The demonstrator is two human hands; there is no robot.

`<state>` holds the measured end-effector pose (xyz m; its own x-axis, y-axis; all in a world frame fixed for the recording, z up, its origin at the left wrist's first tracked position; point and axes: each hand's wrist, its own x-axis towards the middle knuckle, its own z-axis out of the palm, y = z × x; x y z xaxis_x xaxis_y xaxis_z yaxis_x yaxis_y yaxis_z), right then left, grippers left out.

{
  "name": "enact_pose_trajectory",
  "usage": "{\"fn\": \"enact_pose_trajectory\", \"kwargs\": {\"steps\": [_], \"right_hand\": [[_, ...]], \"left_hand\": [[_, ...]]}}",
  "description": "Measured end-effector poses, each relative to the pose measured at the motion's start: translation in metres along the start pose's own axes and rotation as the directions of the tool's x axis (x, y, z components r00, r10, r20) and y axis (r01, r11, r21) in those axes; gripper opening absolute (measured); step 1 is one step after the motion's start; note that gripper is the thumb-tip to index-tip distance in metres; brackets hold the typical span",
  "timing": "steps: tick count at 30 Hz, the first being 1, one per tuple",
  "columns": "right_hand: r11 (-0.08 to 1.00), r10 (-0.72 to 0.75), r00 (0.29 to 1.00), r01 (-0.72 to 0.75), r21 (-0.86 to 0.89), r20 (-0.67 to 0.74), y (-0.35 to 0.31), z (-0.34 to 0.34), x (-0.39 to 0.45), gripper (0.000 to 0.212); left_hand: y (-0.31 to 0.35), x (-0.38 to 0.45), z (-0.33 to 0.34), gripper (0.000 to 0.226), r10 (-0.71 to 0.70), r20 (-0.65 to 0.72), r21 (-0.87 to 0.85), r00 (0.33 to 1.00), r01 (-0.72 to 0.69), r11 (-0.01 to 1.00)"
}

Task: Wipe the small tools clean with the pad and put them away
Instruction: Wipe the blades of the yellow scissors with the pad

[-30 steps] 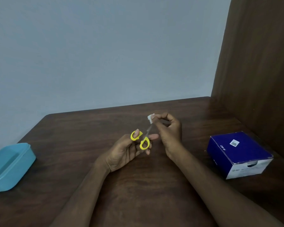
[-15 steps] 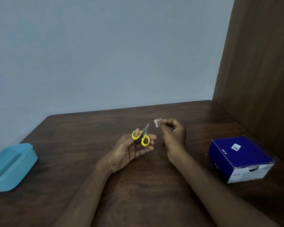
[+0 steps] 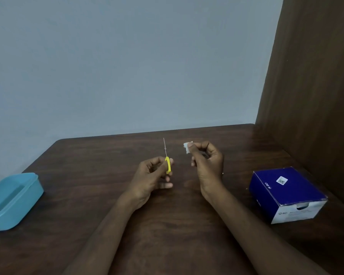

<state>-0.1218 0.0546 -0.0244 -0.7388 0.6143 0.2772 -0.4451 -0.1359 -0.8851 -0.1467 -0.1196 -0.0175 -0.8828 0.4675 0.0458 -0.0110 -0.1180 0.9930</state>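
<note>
Scissors (image 3: 167, 160) are standing edge-on in the left hand (image 3: 151, 176), which is gripping the yellow handle, thin blades pointing to 12 o'clock. Pad (image 3: 187, 147), small and white, is being pinched by the right hand (image 3: 206, 163) at about 2 o'clock from that handle, apart from the blades, nearer their tip

The tabletop (image 3: 187, 225) is seen as dark wood with a visible grain and a faint sheen. The scissors (image 3: 167, 161) are made of thin bright metal blades and glossy yellow plastic handles. The pad (image 3: 187, 147) looks like white, matt, soft fabric or paper. At the left edge a tub (image 3: 12, 199) of smooth blue plastic is seen; near the right edge, a cardboard box (image 3: 286, 193) with a smooth printed finish.
</note>
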Motion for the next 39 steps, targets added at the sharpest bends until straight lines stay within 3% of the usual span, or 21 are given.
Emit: {"fn": "enact_pose_trajectory", "kwargs": {"steps": [6, 10, 15, 20, 24, 27, 29, 32, 35, 37, 39], "right_hand": [[0.997, -0.010, 0.996, 0.017, -0.081, 0.085, -0.003, 0.004, -0.005, 0.012], [0.963, 0.032, 0.981, 0.021, -0.270, 0.193, 0.005, 0.004, -0.007, 0.016], [0.921, -0.024, 0.995, 0.059, -0.385, 0.096, 0.008, 0.001, -0.003, 0.023], [0.951, -0.050, 0.990, 0.006, -0.309, -0.135, 0.007, -0.007, 0.010, 0.022], [0.963, 0.007, 0.999, 0.002, -0.268, 0.034, 0.004, -0.002, 0.003, 0.020], [0.847, -0.012, 0.980, 0.116, -0.519, 0.200, 0.011, 0.003, -0.011, 0.019], [0.780, -0.079, 0.976, 0.187, -0.598, 0.202, 0.014, 0.004, -0.013, 0.021], [0.761, -0.227, 0.965, 0.259, -0.595, 0.130, 0.009, 0.005, -0.008, 0.019], [0.827, -0.283, 0.959, 0.239, -0.509, -0.009, 0.001, 0.003, -0.002, 0.018], [0.884, -0.211, 0.975, 0.157, -0.441, -0.076, 0.002, -0.001, 0.000, 0.020], [0.923, -0.085, 0.995, 0.060, -0.381, -0.049, 0.008, -0.003, -0.002, 0.019]], "left_hand": [[-0.010, 0.004, 0.000, 0.008, 0.126, -0.134, 0.271, 0.983, -0.086, 0.959], [-0.012, 0.003, 0.001, 0.012, 0.187, -0.168, 0.406, 0.968, -0.105, 0.908], [-0.007, -0.002, 0.007, 0.011, 0.248, -0.117, 0.564, 0.962, -0.141, 0.814], [-0.011, 0.000, 0.006, 0.017, 0.236, -0.093, 0.617, 0.967, -0.130, 0.776], [-0.013, 0.002, 0.005, 0.014, 0.262, -0.163, 0.611, 0.951, -0.111, 0.784], [-0.012, 0.002, 0.004, 0.013, 0.297, -0.140, 0.613, 0.945, -0.152, 0.775], [-0.013, 0.002, 0.003, 0.010, 0.304, -0.087, 0.635, 0.949, -0.183, 0.750], [-0.014, 0.003, 0.003, 0.006, 0.301, -0.043, 0.672, 0.953, -0.195, 0.714], [-0.014, 0.003, 0.004, 0.006, 0.303, -0.076, 0.645, 0.950, -0.185, 0.742], [-0.016, 0.004, 0.004, 0.014, 0.304, -0.129, 0.593, 0.944, -0.172, 0.786], [-0.016, 0.005, 0.003, 0.024, 0.322, -0.161, 0.592, 0.933, -0.170, 0.788]]}}
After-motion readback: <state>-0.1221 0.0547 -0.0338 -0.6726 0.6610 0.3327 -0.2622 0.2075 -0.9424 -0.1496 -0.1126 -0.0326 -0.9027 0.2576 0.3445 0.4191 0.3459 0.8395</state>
